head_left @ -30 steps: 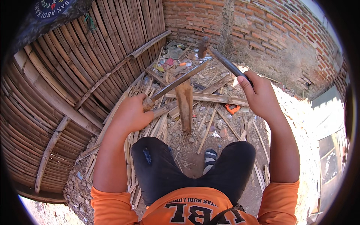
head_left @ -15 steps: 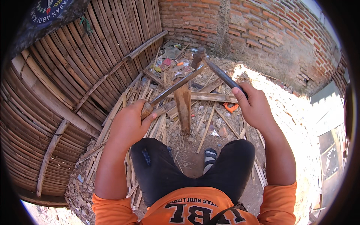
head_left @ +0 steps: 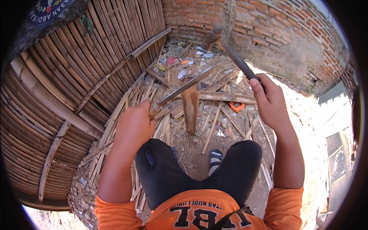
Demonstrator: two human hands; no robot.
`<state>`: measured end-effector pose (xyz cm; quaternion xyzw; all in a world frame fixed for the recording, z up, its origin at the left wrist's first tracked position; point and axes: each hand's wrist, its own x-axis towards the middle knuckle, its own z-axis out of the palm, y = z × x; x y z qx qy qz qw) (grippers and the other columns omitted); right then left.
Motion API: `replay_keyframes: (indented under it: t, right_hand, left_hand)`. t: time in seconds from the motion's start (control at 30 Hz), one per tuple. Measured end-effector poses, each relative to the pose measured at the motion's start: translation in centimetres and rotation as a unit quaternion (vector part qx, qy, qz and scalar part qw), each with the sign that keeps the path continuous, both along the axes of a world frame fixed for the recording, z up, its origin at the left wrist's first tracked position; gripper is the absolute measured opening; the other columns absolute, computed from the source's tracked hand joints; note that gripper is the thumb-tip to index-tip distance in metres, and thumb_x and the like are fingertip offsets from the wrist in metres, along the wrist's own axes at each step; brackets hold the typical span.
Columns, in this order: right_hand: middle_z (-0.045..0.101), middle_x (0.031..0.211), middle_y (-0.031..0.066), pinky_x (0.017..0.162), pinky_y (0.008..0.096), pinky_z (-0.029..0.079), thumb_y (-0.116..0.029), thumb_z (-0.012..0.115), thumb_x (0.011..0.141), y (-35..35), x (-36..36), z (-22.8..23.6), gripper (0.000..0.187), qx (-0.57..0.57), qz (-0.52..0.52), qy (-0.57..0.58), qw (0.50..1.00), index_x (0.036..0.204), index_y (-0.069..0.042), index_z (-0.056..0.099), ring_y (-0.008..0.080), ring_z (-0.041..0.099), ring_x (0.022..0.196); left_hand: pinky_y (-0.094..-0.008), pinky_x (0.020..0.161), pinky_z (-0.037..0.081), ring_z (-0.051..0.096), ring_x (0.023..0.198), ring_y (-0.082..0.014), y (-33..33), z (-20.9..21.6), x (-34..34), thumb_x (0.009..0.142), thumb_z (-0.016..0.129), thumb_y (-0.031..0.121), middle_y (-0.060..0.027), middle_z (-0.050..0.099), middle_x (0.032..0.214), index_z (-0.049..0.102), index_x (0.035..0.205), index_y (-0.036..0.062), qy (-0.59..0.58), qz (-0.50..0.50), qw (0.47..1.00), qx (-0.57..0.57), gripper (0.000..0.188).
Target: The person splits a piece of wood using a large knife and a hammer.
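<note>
My left hand (head_left: 134, 123) is closed round the wooden handle of a machete (head_left: 188, 85). Its long, narrow blade slants up and to the right, across the top of an upright wooden post (head_left: 189, 109); whether it touches the wood I cannot tell. In my right hand (head_left: 269, 100) is the dark shaft of a hammer (head_left: 239, 63). The rusty hammer head is raised above and beyond the blade's tip, apart from it.
A plank (head_left: 228, 97) lies behind the post, near an orange saw handle (head_left: 237, 107). Split bamboo strips (head_left: 126, 103) and litter cover the ground. A bamboo wall (head_left: 92, 57) stands at left, a brick wall (head_left: 268, 28) at the back and right.
The hammer has risen away from the machete blade, up and to the right, with my right hand. My left hand has shifted slightly, still holding the machete across the post.
</note>
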<state>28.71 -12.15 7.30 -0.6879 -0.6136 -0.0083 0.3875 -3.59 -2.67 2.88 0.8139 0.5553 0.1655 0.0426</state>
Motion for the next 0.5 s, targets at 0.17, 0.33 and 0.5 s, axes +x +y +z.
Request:
replay_keyframes:
  t: [0.17, 0.33, 0.5]
  right_hand:
    - [0.060, 0.066, 0.0144, 0.058, 0.0373, 0.045, -0.039, 0.055, 0.105, -0.2, 0.5, -2.9, 0.039, -0.008, 0.007, -0.027, 1.000, 0.104, -0.001, 0.062, 0.0268, 0.059, 0.058]
    - [0.056, 0.063, 0.0103, 0.056, 0.0355, 0.042, -0.040, 0.052, 0.107, -0.5, 0.6, -0.9, 0.041, 0.034, 0.002, 0.026, 0.999, 0.100, 0.000, 0.061, 0.0200, 0.054, 0.057]
    - [0.059, 0.065, 0.0103, 0.058, 0.0368, 0.044, -0.038, 0.053, 0.106, -0.8, 0.4, -2.7, 0.038, 0.036, 0.000, 0.029, 0.999, 0.100, -0.001, 0.061, 0.0231, 0.057, 0.059]
  left_hand:
    - [-0.0543, 0.077, 0.055, 0.068, 0.083, -0.0453, -0.1, -0.3, 0.7, 0.080, 0.071, 0.014, -0.0250, 0.069, 0.084, 0.061, 0.098, 0.0023, 0.008, -0.006, 1.000, 0.022, 0.023]
    - [-0.0535, 0.081, 0.053, 0.066, 0.092, -0.0462, -0.4, -0.2, 0.9, 0.080, 0.070, 0.014, -0.0254, 0.068, 0.092, 0.063, 0.107, 0.0031, 0.020, 0.019, 1.000, -0.005, 0.030]
    - [-0.0535, 0.081, 0.053, 0.066, 0.091, -0.0462, -0.2, 0.0, 1.1, 0.080, 0.070, 0.015, -0.0259, 0.068, 0.091, 0.063, 0.106, 0.0024, 0.005, 0.022, 1.000, -0.016, 0.030]
